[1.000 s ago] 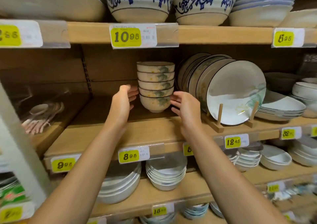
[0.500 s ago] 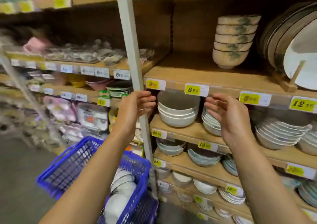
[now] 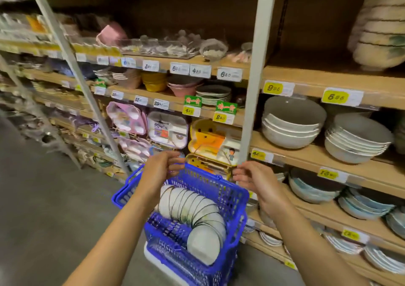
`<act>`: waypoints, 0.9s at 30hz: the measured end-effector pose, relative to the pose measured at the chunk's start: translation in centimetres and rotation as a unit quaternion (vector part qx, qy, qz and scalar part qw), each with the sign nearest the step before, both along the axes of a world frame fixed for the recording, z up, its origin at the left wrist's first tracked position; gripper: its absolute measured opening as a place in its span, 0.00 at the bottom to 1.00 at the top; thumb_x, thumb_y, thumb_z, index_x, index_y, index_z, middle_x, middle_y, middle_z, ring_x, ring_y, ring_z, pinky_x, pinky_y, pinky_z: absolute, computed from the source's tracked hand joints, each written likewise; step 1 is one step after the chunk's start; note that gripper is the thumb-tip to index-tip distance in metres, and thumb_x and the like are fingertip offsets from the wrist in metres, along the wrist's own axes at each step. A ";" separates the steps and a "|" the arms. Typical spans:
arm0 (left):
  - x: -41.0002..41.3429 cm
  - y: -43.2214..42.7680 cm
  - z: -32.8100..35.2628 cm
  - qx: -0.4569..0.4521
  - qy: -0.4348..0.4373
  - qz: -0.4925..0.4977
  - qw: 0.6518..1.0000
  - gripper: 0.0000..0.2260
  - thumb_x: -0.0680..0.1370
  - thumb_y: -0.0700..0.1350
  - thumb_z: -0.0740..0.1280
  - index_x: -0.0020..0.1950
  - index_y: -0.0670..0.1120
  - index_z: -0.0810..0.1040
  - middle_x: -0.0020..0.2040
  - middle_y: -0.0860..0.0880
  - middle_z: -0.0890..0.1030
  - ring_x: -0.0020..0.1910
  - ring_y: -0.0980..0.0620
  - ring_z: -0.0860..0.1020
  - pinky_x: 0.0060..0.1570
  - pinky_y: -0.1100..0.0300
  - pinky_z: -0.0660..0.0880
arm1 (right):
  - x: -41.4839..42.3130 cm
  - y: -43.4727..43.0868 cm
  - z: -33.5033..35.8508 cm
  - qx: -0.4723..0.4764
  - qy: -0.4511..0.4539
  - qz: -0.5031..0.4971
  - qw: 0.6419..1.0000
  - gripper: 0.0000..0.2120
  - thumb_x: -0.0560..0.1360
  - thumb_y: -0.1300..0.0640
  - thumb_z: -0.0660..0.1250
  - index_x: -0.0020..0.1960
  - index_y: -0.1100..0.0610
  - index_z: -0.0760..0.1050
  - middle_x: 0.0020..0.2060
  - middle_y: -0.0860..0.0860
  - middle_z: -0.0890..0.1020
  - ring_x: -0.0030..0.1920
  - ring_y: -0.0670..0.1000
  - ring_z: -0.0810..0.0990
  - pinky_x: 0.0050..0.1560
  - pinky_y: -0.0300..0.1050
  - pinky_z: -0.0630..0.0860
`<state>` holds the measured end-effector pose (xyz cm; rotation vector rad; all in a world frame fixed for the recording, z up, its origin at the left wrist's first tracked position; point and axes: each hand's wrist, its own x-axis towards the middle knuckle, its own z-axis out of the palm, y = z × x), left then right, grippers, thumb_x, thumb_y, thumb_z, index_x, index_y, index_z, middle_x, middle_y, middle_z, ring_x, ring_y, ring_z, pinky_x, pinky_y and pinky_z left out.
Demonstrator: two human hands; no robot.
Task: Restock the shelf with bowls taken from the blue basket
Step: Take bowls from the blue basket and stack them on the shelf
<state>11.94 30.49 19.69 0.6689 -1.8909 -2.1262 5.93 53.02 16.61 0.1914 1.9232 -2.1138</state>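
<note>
Up and right of the fingers, the wooden shelf carries a stack of patterned bowls; white bowls sit on the board below.

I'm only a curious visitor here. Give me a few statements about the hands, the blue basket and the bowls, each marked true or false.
1. The blue basket holds a row of nested bowls lying on their sides. True.
2. The left hand grips a bowl. False: it holds nothing and hovers above the basket with its fingers loosely curled.
3. The right hand is empty. True.
4. The basket sits on the top shelf. False: it stands low in the aisle beside the shelving, below both hands.
5. A stack of leaf-patterned bowls stands on the wooden shelf at the upper right. True.
</note>
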 end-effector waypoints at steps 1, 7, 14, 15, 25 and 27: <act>0.0 -1.1 -0.8 -0.008 -0.015 -0.008 1.000 0.10 0.80 0.41 0.58 0.47 0.43 0.79 0.37 0.48 0.85 0.35 0.52 0.81 0.39 0.60 0.74 | 0.2 -1.5 -0.9 0.022 -0.013 0.010 1.000 0.07 0.77 0.60 0.63 0.44 0.57 0.79 0.36 0.54 0.85 0.35 0.49 0.82 0.35 0.40 0.76; -0.7 -7.2 -6.9 -0.060 -0.124 -0.096 0.986 0.09 0.81 0.41 0.57 0.47 0.43 0.77 0.45 0.42 0.82 0.39 0.48 0.78 0.41 0.58 0.70 | 1.3 -8.6 -9.2 0.100 -0.132 0.012 0.986 0.05 0.77 0.60 0.62 0.43 0.57 0.75 0.34 0.53 0.78 0.32 0.48 0.74 0.32 0.39 0.66; -4.4 -8.6 -13.9 -0.119 -0.240 -0.213 0.940 0.07 0.81 0.41 0.58 0.49 0.40 0.74 0.43 0.42 0.78 0.34 0.50 0.73 0.33 0.61 0.64 | 1.0 -10.6 -18.4 0.222 -0.232 0.008 0.947 0.06 0.75 0.60 0.62 0.39 0.56 0.70 0.33 0.55 0.70 0.31 0.52 0.69 0.28 0.40 0.61; -5.1 -8.6 -14.8 -0.137 -0.255 -0.226 0.930 0.07 0.81 0.41 0.59 0.47 0.41 0.74 0.42 0.42 0.78 0.34 0.49 0.74 0.33 0.60 0.65 | 0.9 -10.7 -19.5 0.234 -0.236 0.010 0.943 0.02 0.75 0.60 0.62 0.45 0.58 0.72 0.37 0.56 0.73 0.36 0.53 0.73 0.29 0.40 0.64; -9.6 -7.4 -25.4 -0.261 -0.353 -0.356 0.825 0.13 0.81 0.45 0.60 0.48 0.37 0.78 0.48 0.36 0.81 0.51 0.38 0.78 0.48 0.51 0.73 | -0.2 -10.9 -26.5 0.387 -0.326 0.066 0.860 0.24 0.79 0.54 0.59 0.72 0.63 0.65 0.69 0.60 0.71 0.68 0.59 0.71 0.62 0.45 0.69; -9.7 -7.2 -27.7 -0.278 -0.376 -0.382 0.797 0.16 0.82 0.47 0.59 0.58 0.36 0.78 0.57 0.36 0.80 0.58 0.38 0.77 0.57 0.50 0.73 | -0.1 -11.2 -27.6 0.397 -0.338 0.077 0.850 0.24 0.78 0.55 0.60 0.72 0.63 0.64 0.67 0.60 0.73 0.65 0.60 0.73 0.59 0.44 0.71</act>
